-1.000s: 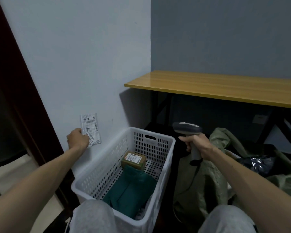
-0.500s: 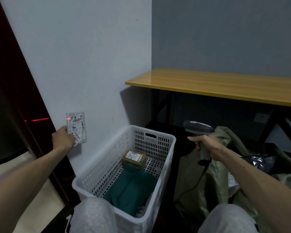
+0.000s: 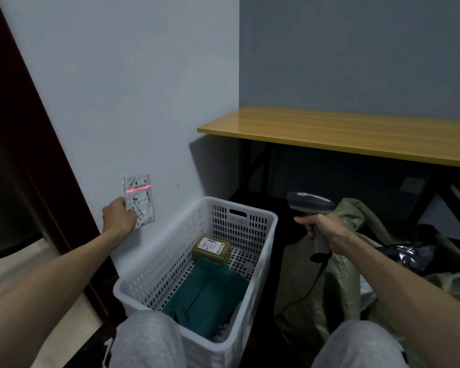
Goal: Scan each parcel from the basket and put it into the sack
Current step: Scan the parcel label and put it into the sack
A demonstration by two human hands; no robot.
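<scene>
Holding a small flat packet (image 3: 139, 200) upright against the pale wall (image 3: 133, 88), the person's left hand (image 3: 118, 216) pinches it by its lower left corner, printed label facing the camera. A red scanner line (image 3: 138, 189) crosses the upper part of the label.

The right hand (image 3: 322, 227) is wrapped round the grip of a grey barcode scanner (image 3: 310, 204), whose head points left toward the packet. Its cable (image 3: 310, 288) hangs down from the handle.

Between the two arms, on the floor, stands a white perforated basket (image 3: 239, 224). A small brown cardboard box (image 3: 211, 248) with a white label lies at its far end, touching a dark green soft parcel (image 3: 207, 296) that fills the middle and near end.

Just beside the basket's right side slumps an olive woven sack (image 3: 337, 293), its mouth open, with a dark plastic bag (image 3: 409, 253) showing inside. Behind it is a wooden table (image 3: 343, 134) with black legs. Grey-trousered knees (image 3: 149, 341) show at the bottom edge.
</scene>
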